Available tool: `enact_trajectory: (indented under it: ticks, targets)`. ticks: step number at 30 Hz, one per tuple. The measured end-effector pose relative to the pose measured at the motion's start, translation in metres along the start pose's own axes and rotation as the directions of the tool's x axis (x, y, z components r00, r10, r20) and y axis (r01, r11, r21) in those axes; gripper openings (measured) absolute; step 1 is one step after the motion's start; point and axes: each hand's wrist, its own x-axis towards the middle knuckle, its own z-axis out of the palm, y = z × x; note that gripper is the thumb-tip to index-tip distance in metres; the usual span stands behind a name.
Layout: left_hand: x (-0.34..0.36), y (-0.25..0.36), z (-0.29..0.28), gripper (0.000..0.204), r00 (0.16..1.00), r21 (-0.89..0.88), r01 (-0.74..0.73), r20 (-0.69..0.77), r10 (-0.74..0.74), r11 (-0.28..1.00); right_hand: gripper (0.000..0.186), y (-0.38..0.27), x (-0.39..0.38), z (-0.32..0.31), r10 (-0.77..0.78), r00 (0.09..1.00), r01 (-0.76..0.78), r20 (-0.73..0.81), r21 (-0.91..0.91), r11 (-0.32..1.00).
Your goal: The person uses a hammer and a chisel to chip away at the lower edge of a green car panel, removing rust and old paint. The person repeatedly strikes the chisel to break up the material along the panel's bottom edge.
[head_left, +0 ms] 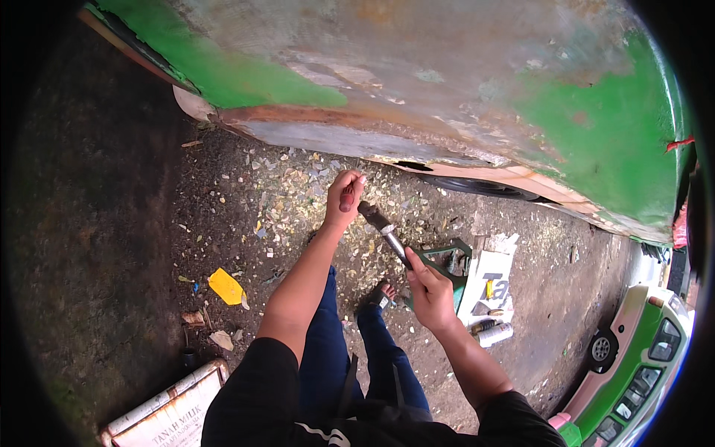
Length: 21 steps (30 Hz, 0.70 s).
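Note:
My left hand [337, 210] is closed around a red-handled tool [347, 197] close to the lower edge of a vehicle's body panel [447, 82]. The tool's far end is hidden, so I cannot tell its exact kind. My right hand [433, 298] grips a hammer [392, 238] by its handle. The hammer's dark head lies just right of my left hand, near the butt of the red handle. Patches of green paint, bare grey metal and brown rust cover the panel.
Paint flakes [287, 201] litter the ground under the panel. A green frame-like object [460, 279], a white printed sheet [500, 268] and a can [494, 335] lie to the right. A yellow piece [226, 287] and a rusty white board [175, 410] are at left; a green-and-white van [637, 365] stands lower right.

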Motion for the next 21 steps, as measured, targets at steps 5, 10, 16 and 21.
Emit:
enact_trajectory:
  ticks: [5,10,16,21]
  targets:
    - [-0.009,0.004,-0.002,0.017,0.999,-0.058,-0.031,0.006,0.031,0.998,0.042,0.004,-0.003,-0.007,0.030,1.000,-0.030,0.003,0.064,0.997]
    - [-0.012,0.011,0.006,0.020,1.000,-0.008,-0.027,-0.006,0.027,1.000,0.042,0.015,-0.012,-0.012,0.037,0.999,-0.036,-0.020,0.052,0.998]
    - [-0.010,0.007,0.010,0.021,0.997,0.043,-0.070,-0.020,0.071,0.997,0.042,0.018,-0.018,-0.010,0.016,0.999,-0.012,-0.049,0.079,0.997]
    - [-0.011,0.001,0.009,0.020,1.000,0.029,-0.006,-0.031,0.007,1.000,0.047,-0.011,-0.005,-0.010,-0.189,0.981,0.190,-0.037,0.035,0.981]
